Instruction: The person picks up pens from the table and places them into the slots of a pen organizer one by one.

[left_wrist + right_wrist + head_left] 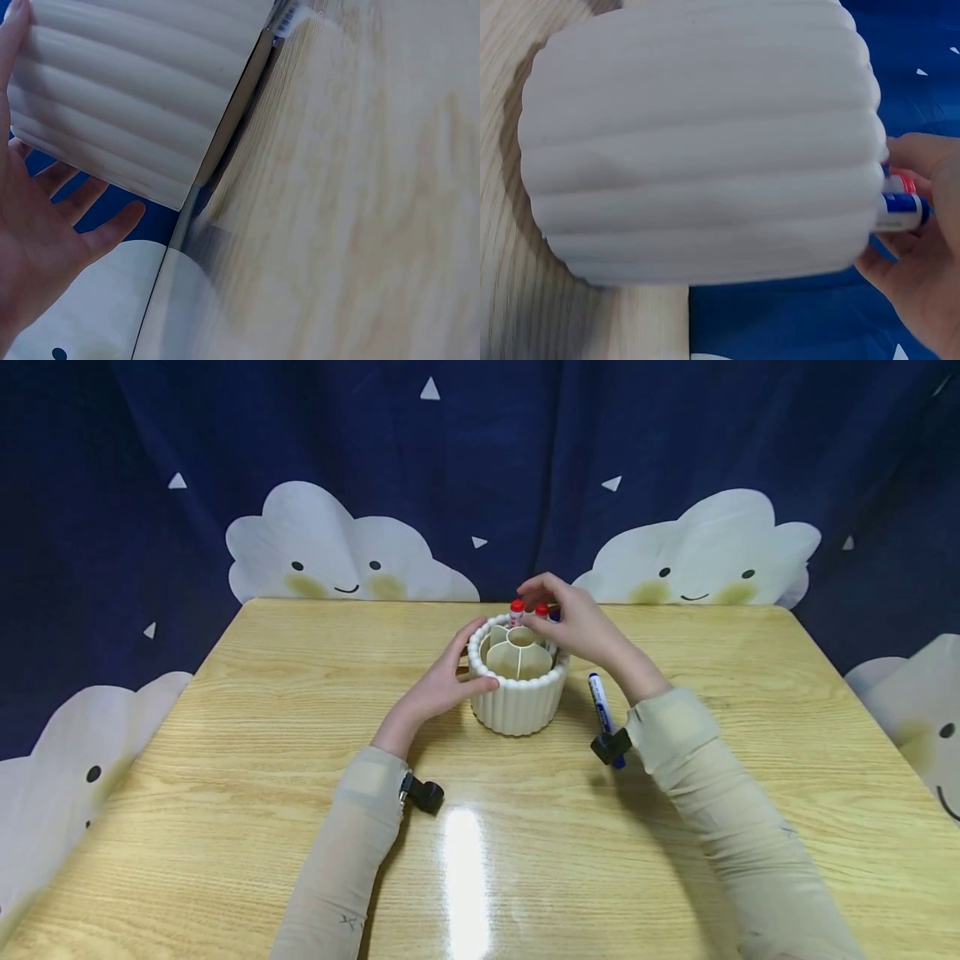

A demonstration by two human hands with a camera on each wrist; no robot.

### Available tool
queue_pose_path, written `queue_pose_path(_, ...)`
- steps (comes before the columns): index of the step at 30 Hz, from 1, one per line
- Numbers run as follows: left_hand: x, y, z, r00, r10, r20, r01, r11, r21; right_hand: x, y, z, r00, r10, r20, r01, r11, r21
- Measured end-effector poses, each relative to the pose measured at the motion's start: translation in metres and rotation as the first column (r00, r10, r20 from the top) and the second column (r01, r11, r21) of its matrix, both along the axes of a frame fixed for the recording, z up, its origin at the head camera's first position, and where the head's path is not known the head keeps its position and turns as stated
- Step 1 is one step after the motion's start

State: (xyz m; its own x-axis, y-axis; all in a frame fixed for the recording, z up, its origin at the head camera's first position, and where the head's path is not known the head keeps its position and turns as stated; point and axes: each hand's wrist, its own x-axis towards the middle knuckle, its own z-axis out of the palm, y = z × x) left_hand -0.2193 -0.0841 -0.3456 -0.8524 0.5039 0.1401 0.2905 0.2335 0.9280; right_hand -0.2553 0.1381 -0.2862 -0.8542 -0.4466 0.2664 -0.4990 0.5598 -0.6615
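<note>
A cream ribbed pen holder (517, 710) with petal-shaped dividers stands upright on the table. My left hand (444, 681) grips its left side, thumb on the front near the rim and index finger reaching round behind. Two red-tipped markers (517, 612) stick up from the back compartments. My right hand (573, 618) hovers over the back right rim, thumb and fingers apart around the marker ends. In the right wrist view, a blue-tipped marker (901, 212) pokes out beside a red end, near those fingers. Another blue marker (601, 703) lies on the table under the right forearm.
The wooden table (225, 827) reaches back to a dark blue curtain (495, 460) printed with clouds. Black wrist cameras are strapped to both sleeves, the right one (611, 746) overlapping the lying marker in the head view.
</note>
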Motion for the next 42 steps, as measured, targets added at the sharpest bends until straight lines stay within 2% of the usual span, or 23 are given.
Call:
queue_pose_path(3, 0.0, 0.001, 0.001, 1.0, 0.003, 0.001, -0.003, 1.0, 0.001, 0.002, 0.008, 0.001, 1.0, -0.007, 0.002, 0.007, 1.0, -0.026)
queue_pose_path(7, 0.0, 0.001, 0.001, 1.0, 0.006, 0.002, -0.006, 1.0, 0.005, 0.014, 0.015, 0.01, 1.0, -0.003, 0.018, 0.005, 0.996, -0.088)
queue_pose_path(10, 0.0, 0.001, 0.001, 1.0, 0.009, -0.001, -0.009, 1.0, 0.0, 0.02, 0.023, 0.011, 0.999, -0.005, 0.038, 0.01, 0.991, -0.135)
queue_pose_path(18, 0.001, 0.002, 0.002, 1.0, 0.01, -0.001, -0.01, 1.0, -0.006, 0.012, 0.052, -0.017, 0.997, -0.061, 0.049, 0.068, 0.988, -0.142)
queue_pose_path(24, 0.002, 0.002, 0.001, 1.0, 0.007, 0.005, -0.007, 1.0, -0.001, 0.011, 0.064, -0.033, 0.989, -0.127, 0.081, 0.132, 0.989, -0.061)
queue_pose_path(29, 0.002, 0.0, 0.001, 1.0, 0.008, 0.007, -0.008, 1.0, 0.004, 0.008, 0.068, -0.042, 0.98, -0.153, 0.127, 0.146, 0.987, 0.068)
queue_pose_path(33, 0.003, 0.0, 0.001, 1.0, 0.012, 0.008, -0.012, 1.0, -0.001, 0.007, 0.072, -0.049, 0.971, -0.174, 0.165, 0.145, 0.974, 0.176)
queue_pose_path(38, 0.003, 0.0, 0.0, 1.0, 0.018, 0.011, -0.018, 1.0, -0.007, 0.007, 0.076, -0.058, 0.953, -0.188, 0.238, 0.123, 0.957, 0.262)
queue_pose_path(42, 0.002, 0.002, -0.001, 1.0, 0.017, 0.012, -0.017, 1.0, -0.002, 0.007, 0.077, -0.062, 0.943, -0.2, 0.265, 0.106, 0.937, 0.333)
